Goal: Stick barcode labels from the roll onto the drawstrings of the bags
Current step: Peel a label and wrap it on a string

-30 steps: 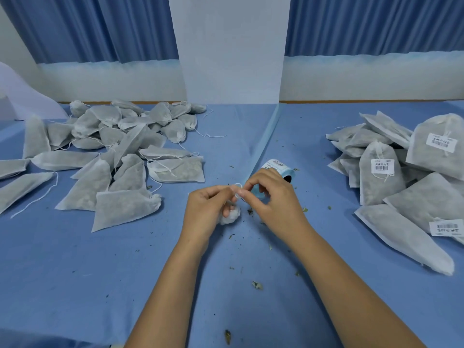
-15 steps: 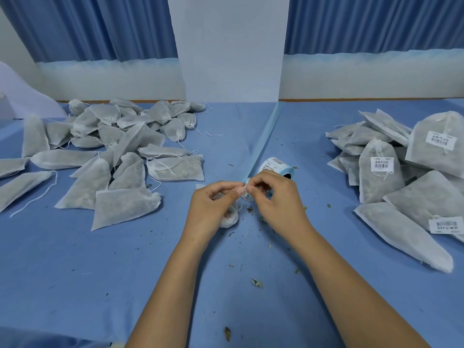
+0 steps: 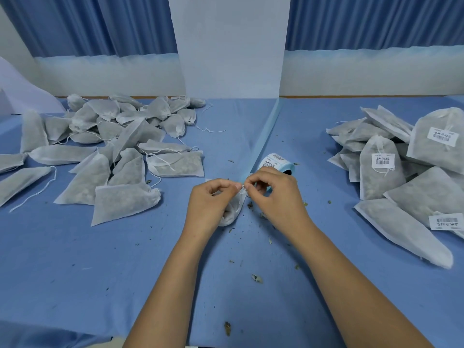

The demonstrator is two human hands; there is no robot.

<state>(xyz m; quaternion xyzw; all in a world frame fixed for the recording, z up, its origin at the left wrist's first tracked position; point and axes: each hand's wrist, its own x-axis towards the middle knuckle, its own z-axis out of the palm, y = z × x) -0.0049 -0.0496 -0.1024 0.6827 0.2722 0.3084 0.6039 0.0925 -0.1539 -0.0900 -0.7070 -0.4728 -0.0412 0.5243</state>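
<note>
Pouch of white nonwoven fabric (image 3: 232, 212), crumpled, beneath left hand (image 3: 211, 200); left hand and right hand (image 3: 276, 197) both pinch its gathered neck.

view: we are looking forward and down through one wide-angle head camera.
facing: we are facing the blue table (image 3: 75, 259) and the curtains (image 3: 100, 23) behind it.
nearness: we are seeing the left hand (image 3: 211, 204) and right hand (image 3: 278, 197) close, mid-frame.
</note>
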